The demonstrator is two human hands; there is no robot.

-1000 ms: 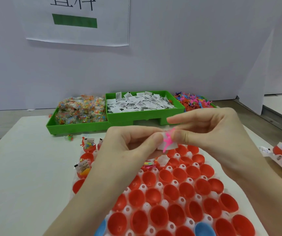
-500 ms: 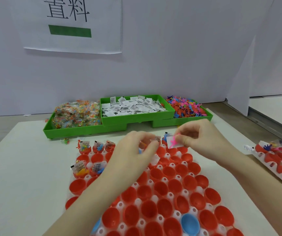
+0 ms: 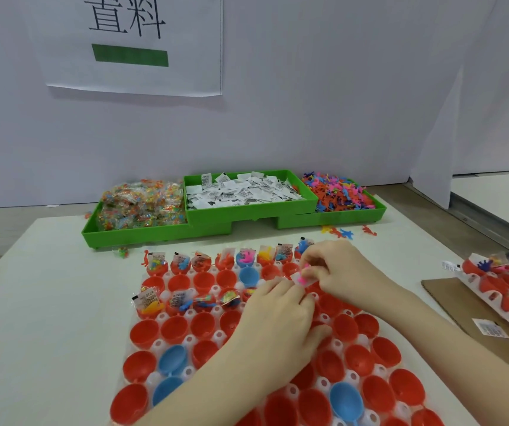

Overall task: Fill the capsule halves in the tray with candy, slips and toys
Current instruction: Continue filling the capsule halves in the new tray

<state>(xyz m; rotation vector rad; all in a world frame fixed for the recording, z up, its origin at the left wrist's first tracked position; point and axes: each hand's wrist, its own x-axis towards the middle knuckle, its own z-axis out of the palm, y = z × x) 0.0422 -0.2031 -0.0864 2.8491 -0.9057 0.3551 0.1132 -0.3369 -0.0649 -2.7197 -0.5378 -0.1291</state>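
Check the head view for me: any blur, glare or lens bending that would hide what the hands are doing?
Head view: light even and soft, no glare. Right hand and the pink toy it pinches look slightly smeared; left hand likewise. Green bins sharp. Wide-angle bending at the edges.

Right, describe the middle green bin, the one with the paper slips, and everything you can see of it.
The middle green bin is a shallow rectangular tray of glossy bright green plastic with low upright walls. It sits raised, its ends resting on the two neighbouring green bins, the candy bin and the toy bin, leaving a gap beneath its front wall. It is heaped with white paper slips printed in black, some poking above the rim. It stands level at the far side of the table, and neither hand touches it.
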